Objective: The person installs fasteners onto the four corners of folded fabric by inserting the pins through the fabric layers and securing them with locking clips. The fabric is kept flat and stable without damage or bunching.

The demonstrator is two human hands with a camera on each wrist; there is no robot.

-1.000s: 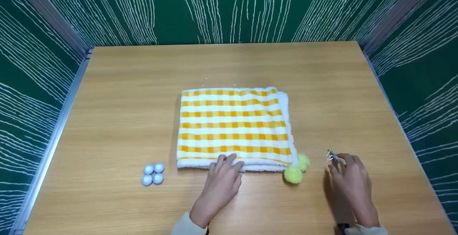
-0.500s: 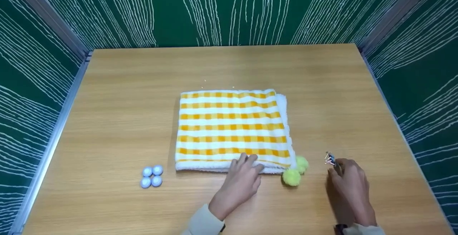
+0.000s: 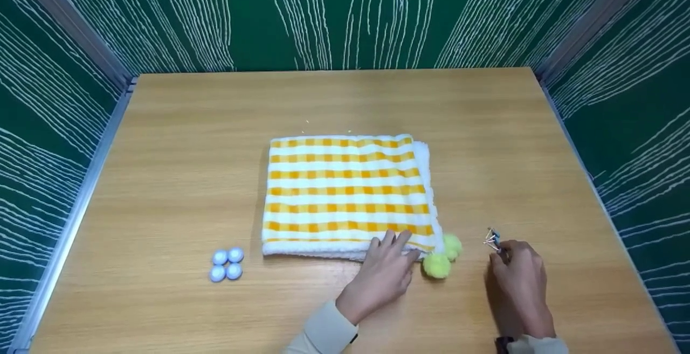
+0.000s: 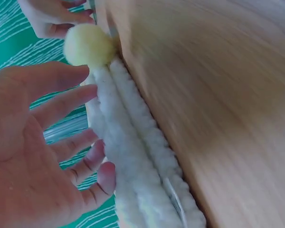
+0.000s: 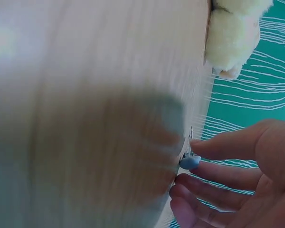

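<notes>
A folded white fleecy blanket (image 3: pixel 345 192) with yellow checked stripes lies on the table, two yellow-green pompoms (image 3: pixel 436 265) at its front right corner. My left hand (image 3: pixel 384 276) rests its fingertips on the blanket's front edge near that corner. In the left wrist view its fingers (image 4: pixel 69 102) are spread and slightly bent beside the fleecy layers. My right hand (image 3: pixel 520 273), right of the pompoms, pinches small blue-headed metal pins (image 3: pixel 491 238) between thumb and fingers. One pale blue rounded head (image 5: pixel 190 162) with a thin metal shaft shows in the right wrist view; the number held is unclear.
Several round pale blue pieces (image 3: pixel 226 264) sit grouped on the table left of the blanket. Tiny light specks lie behind the blanket. Green walls (image 3: pixel 377 17) with white lines border the wooden table (image 3: pixel 161 181) at the back and both sides.
My left hand has slid right along the blanket's front edge towards the pompoms. My right hand has shifted slightly left with the pins. The blanket stays in place.
</notes>
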